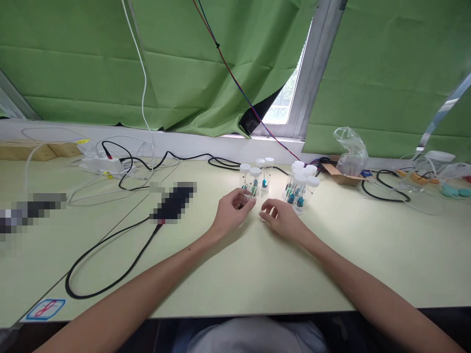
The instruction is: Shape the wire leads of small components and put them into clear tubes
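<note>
My left hand [233, 210] is closed, its fingers curled around something small and dark, mostly hidden. Just beyond it, several clear tubes with white caps [254, 172] stand upright on the table, with blue-green pieces and thin wires inside. One of those pieces [264, 183] glows bright blue. My right hand [282, 218] is curled low at the tabletop, thumb and fingertips together. A bit of something white shows under its fingertips, too little to name. Right behind this hand stands a second cluster of similar capped tubes [300, 200].
A pixelated dark device [174, 202] with a looping black cable [71, 269] lies on the left. A white power strip [101, 165] sits at the back left. Toward the back right are a cardboard box [342, 177] with a plastic bag [351, 154] and more cables.
</note>
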Available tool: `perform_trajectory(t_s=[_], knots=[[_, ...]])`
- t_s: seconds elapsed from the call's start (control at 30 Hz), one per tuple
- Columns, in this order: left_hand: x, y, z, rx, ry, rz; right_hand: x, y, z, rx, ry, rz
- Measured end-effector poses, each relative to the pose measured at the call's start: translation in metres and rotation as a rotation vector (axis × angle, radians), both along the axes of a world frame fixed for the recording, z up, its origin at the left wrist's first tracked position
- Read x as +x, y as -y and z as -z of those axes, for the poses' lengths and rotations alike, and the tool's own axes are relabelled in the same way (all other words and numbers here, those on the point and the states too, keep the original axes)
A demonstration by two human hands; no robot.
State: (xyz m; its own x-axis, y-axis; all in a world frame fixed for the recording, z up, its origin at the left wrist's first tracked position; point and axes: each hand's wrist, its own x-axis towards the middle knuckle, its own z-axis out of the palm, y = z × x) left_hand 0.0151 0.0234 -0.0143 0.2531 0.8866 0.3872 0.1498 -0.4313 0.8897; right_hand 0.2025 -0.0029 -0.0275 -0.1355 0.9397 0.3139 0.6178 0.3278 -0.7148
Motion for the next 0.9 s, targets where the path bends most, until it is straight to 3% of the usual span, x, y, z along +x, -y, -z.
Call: perform_trajectory(t_s=[0.13,0.63,0.9], knots=[[0.0005,-0.0014,0.0005,0.016,0.006,-0.061,-0.0002,0.0015,0.0042,-0.031,0.222,0.020],[0.0012,-0.0018,0.0031,0.053,-0.031,-0.124,-0.0030,0.0050,0.0090,0.003,0.485,0.026],[-0.0004,-0.0017,0.0026,0.138,-0.111,-0.154,-0.0037,0.0049,0.0086,0.043,0.514,0.031]])
